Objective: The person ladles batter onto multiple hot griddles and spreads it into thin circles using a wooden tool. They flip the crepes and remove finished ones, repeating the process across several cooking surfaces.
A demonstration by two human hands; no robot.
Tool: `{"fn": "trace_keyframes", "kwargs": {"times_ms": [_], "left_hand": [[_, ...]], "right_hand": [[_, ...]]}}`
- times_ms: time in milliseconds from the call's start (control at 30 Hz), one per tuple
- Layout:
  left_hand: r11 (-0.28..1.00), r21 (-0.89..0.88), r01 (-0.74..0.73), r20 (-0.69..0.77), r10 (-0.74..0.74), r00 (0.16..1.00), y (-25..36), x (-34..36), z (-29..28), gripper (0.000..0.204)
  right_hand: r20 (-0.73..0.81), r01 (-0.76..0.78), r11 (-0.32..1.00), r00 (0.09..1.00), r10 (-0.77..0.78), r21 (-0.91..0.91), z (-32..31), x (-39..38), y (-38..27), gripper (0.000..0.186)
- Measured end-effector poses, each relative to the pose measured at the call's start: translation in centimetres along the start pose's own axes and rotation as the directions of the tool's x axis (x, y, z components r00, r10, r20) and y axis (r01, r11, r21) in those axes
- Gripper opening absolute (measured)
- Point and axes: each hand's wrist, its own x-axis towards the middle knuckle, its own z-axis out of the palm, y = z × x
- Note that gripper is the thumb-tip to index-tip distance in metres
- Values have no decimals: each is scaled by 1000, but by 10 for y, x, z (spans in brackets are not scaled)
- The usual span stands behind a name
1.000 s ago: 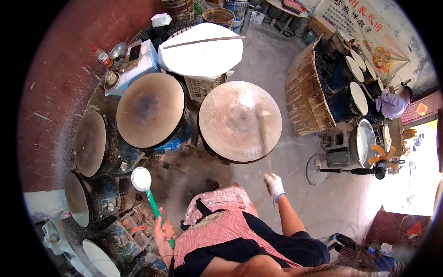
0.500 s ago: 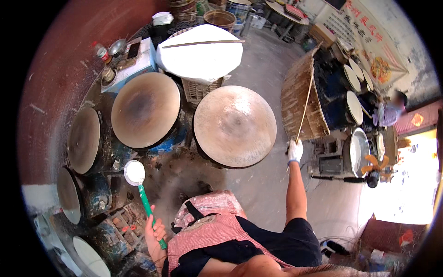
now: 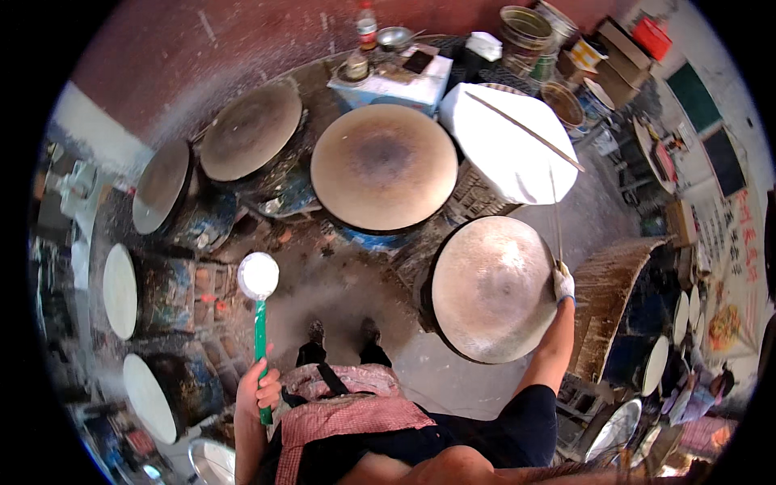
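My left hand (image 3: 260, 388) grips a green-handled ladle (image 3: 260, 331); its round head (image 3: 258, 276) holds or is coated with something white. My right hand (image 3: 563, 282), in a white glove, is closed on a long thin stick (image 3: 558, 230) pointing forward, at the right edge of a pale round griddle (image 3: 493, 287); I cannot tell if it touches it. A darker tan griddle (image 3: 384, 166) sits ahead, beside a white cloth-like cover (image 3: 505, 141) with another stick lying across it.
More round griddles on drums (image 3: 249, 129) line my left. A blue-white box (image 3: 388, 81) carries bottles and a bowl. To my right stand a rusty board (image 3: 606, 299), further griddles (image 3: 655, 364), a metal basin (image 3: 614, 428) and a co-worker (image 3: 695, 388) in purple.
My view has turned left, so the surroundings sit further right and more left-side griddles show. My right hand has risen with the stick and is now beside the pale griddle; the ladle stays in my left.
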Motion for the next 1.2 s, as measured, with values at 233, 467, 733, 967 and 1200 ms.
{"fn": "trace_keyframes", "kwargs": {"times_ms": [233,467,733,967,1200], "left_hand": [[999,-21,-25,86,27,996,-6,9,-19,33],[986,-157,-53,293,98,951,-10,11,-31,36],[909,-277,-311,213,374,903,-33,-31,-109,30],[543,-517,-662,-79,740,668,-97,-122,-178,32],[106,-322,-941,-516,814,268,-156,-206,-299,58]], "right_hand": [[5,-60,973,998,63,-224,-4,-13,16,35],[-214,-20,798,967,-137,-602,-7,-55,-71,31],[546,86,953,803,-238,289,202,-177,-336,39],[940,528,805,34,-339,271,359,-329,-412,34],[748,792,67,-540,-385,607,439,-598,-493,41]]}}
